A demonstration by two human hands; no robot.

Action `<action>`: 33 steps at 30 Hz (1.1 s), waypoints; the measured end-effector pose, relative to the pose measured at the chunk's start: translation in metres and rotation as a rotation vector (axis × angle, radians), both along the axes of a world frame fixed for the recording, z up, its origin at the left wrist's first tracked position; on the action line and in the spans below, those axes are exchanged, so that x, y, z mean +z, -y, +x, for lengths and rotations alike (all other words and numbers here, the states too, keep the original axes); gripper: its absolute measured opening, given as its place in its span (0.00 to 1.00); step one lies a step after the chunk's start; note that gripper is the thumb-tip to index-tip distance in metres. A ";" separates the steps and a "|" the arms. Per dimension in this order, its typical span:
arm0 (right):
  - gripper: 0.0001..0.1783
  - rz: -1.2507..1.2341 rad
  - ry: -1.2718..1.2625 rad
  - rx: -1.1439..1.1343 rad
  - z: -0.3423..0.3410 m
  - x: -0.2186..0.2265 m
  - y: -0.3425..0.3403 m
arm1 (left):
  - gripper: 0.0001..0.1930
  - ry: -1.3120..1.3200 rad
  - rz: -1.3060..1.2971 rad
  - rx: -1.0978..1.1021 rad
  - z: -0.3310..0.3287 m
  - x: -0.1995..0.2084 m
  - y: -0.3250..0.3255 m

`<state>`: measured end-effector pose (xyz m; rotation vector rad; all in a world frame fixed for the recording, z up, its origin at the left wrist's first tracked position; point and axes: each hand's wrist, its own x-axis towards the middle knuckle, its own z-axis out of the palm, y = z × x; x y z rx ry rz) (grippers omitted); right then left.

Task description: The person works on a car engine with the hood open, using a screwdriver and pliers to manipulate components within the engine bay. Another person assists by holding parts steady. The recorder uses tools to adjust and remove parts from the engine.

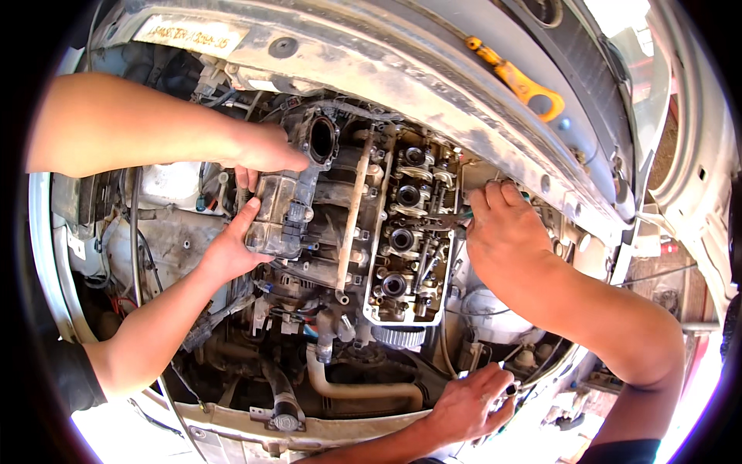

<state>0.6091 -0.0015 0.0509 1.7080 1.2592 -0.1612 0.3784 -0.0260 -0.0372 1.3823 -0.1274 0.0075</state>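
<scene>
Under the raised hood, valve cover already off: cylinder head (406, 232) lies bare, intake manifold (282, 209) not yet freed. Left hand (228, 251) braces the manifold, thumb up its side, other fingers hidden, grip unclear. Right hand (502, 232) has its fingers curled on a slim tool (454, 220) at the head. Co-worker's hand (267, 147) steadies the manifold top.

The right hand (506, 232) covers most of the slim tool it holds at the grey open cylinder head (406, 232); only a thin dark shaft shows. The fingertips of the upper hand on the left (267, 151) disappear behind the dusty grey intake manifold (290, 201). The small object in the near hand (471, 402) at the bumper is too small to identify.
</scene>
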 end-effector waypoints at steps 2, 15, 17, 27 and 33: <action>0.12 0.080 -0.002 0.004 -0.007 0.013 0.010 | 0.14 0.006 0.004 -0.006 -0.001 0.002 0.001; 0.13 0.735 0.070 -0.657 -0.035 -0.050 0.123 | 0.15 0.067 -0.183 0.378 -0.007 0.005 -0.001; 0.12 0.810 0.058 -0.693 -0.034 -0.068 0.121 | 0.15 0.082 -0.176 0.418 -0.008 0.001 -0.001; 0.13 0.756 -0.227 -0.750 -0.003 -0.041 0.125 | 0.15 0.126 -0.183 0.441 -0.005 -0.001 0.000; 0.13 0.687 -0.338 -0.813 0.015 -0.011 0.131 | 0.15 0.143 -0.172 0.439 -0.005 -0.002 0.001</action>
